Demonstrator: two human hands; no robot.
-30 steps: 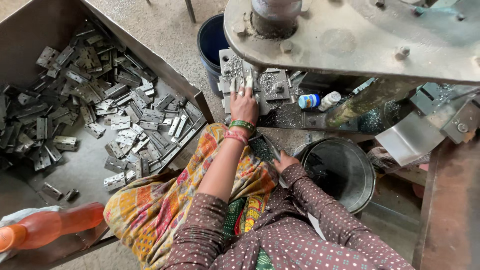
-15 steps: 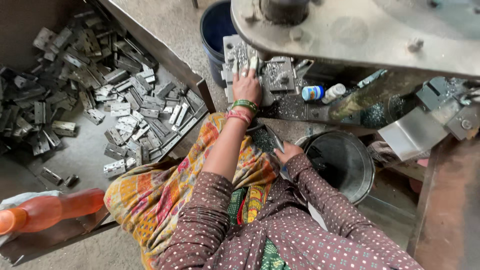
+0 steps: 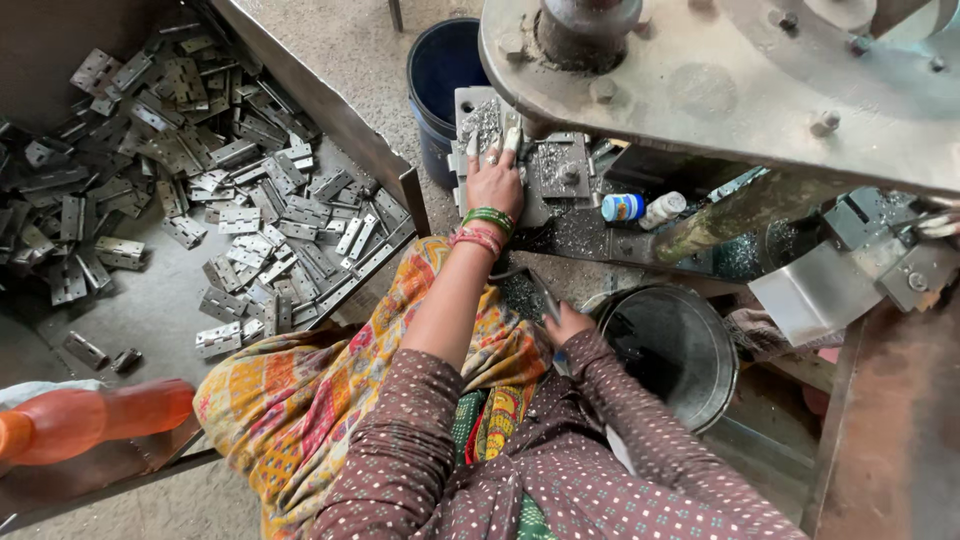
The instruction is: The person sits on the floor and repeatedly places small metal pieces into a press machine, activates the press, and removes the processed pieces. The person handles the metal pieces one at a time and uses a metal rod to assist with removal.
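1. Left hand (image 3: 495, 183) pressed flat, fingers spread, on a hinge plate (image 3: 478, 125) at the press bed (image 3: 560, 165), clamped on nothing.
2. Right hand (image 3: 566, 322) low beside a metal bucket (image 3: 668, 350); grip impossible to tell.
3. Steel tray (image 3: 150, 310) heaped with hinges (image 3: 225, 215) on gritty concrete floor (image 3: 355, 50); blue bucket (image 3: 440, 70) behind.

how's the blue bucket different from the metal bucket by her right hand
The blue bucket is dark blue, stands beyond the left hand and is partly hidden by the machine. The metal bucket is grey, looks wider, and sits beside the right hand. Both are round and open-topped.
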